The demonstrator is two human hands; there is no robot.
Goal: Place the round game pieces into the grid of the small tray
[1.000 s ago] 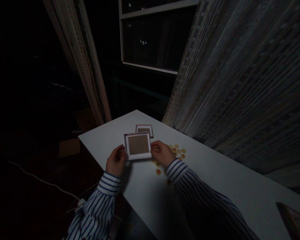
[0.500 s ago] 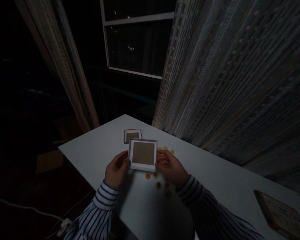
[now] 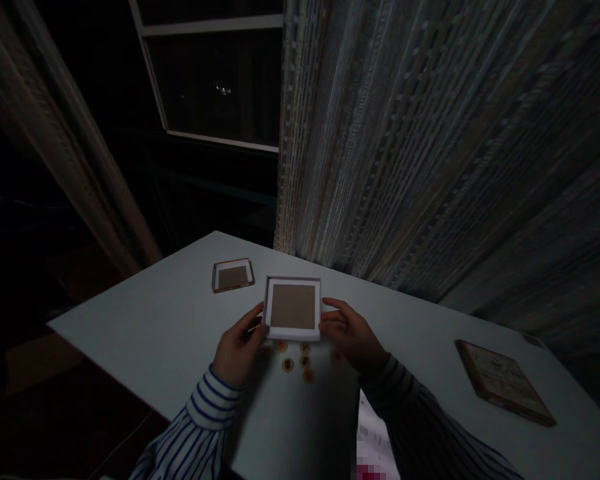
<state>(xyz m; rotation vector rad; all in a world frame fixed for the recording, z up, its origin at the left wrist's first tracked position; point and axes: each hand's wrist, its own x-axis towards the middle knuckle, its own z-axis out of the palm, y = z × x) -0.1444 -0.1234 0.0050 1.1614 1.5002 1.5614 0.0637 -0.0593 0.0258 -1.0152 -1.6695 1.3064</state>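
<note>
A shallow open box (image 3: 293, 307) with white inner walls and a brown base is held up over the table, its inside facing me. My left hand (image 3: 239, 345) grips its left side, thumb at the lower left corner. On the right side, my right hand (image 3: 353, 337) pinches the box near its lower right corner, with the index finger stretched along the edge. Several small round tokens (image 3: 305, 361) with printed pictures lie on the table just below the box. Part of them may be hidden behind it and my hands.
Another shallow open box part (image 3: 233, 277) lies at the far left of the white table (image 3: 145, 320). A flat box with a printed cover (image 3: 505, 380) lies to the right. A lit screen (image 3: 375, 433) shows beside my right sleeve. Curtains (image 3: 380, 147) hang behind the table.
My view has turned to the right, so the table and the printed box have shifted left. Both hands still hold the box, which now sits farther from the other open box part.
</note>
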